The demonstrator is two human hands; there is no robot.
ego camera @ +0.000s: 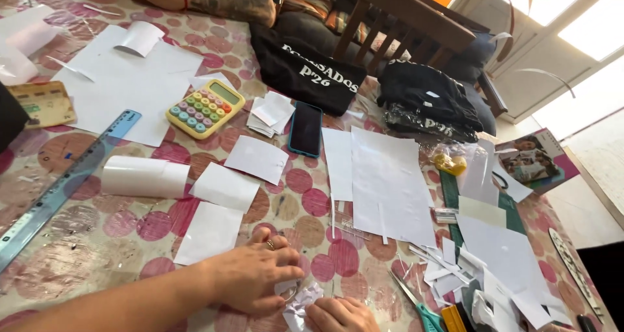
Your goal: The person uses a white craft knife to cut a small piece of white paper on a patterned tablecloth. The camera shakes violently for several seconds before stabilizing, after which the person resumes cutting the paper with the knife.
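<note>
My left hand [250,275], with a ring on one finger, reaches in from the lower left and rests low on the table near the front edge. Its fingertips and thumb close on a small crinkled white piece of paper [300,304]. My right hand [339,316] shows only partly at the bottom edge and pinches the same piece from the right. Both hands meet over the pink-dotted tablecloth [117,228]. A white paper sheet [209,233] lies just left of and beyond my left hand.
Beyond lie several white sheets [390,182], a paper roll [143,177], a blue ruler [58,189], a yellow calculator [205,107] and a phone [305,129]. Scissors [416,306] and paper scraps sit right. Black bags [312,68] and another person's tattooed arm [227,3] are at the far edge.
</note>
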